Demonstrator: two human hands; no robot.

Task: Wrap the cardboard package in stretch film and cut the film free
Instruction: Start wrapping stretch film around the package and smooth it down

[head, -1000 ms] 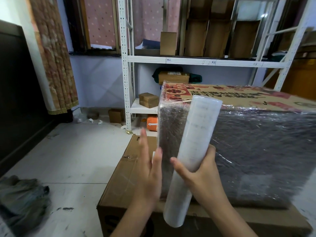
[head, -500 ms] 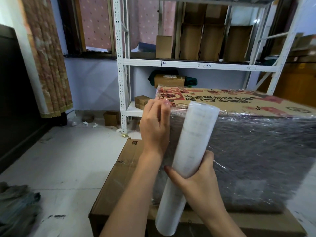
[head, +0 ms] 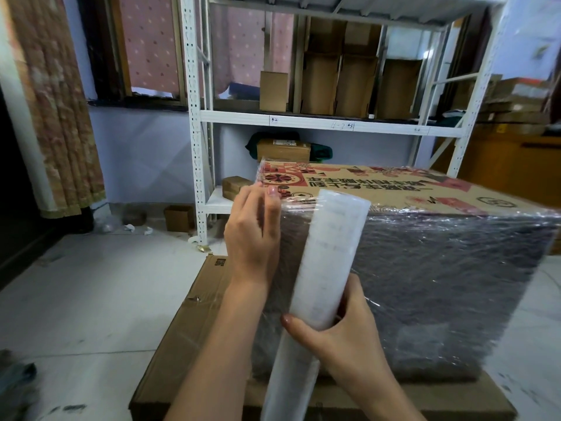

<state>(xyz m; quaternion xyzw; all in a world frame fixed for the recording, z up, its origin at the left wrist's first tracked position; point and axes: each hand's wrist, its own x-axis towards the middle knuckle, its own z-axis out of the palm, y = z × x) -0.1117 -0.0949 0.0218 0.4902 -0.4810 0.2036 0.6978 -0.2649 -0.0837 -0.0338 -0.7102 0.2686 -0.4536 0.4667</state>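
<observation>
Raised, left hand [head: 253,235] now presses package [head: 425,268] corner; right hand [head: 340,332] grips film roll [head: 328,268]

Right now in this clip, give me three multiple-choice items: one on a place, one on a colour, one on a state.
1. Where does the wrapped cardboard package rest?
A. on a flat brown box
B. on the shelf
C. on the bare floor

2. What colour is the metal shelf frame?
A. black
B. white
C. red

3. What is the right hand doing?
A. hanging open
B. gripping the stretch film roll
C. holding scissors

Answers:
1 A, the flat brown box lies under the package.
2 B, its uprights and beams are white.
3 B, its fingers close round the stretch film roll, while the left hand is at the package's top corner.
</observation>
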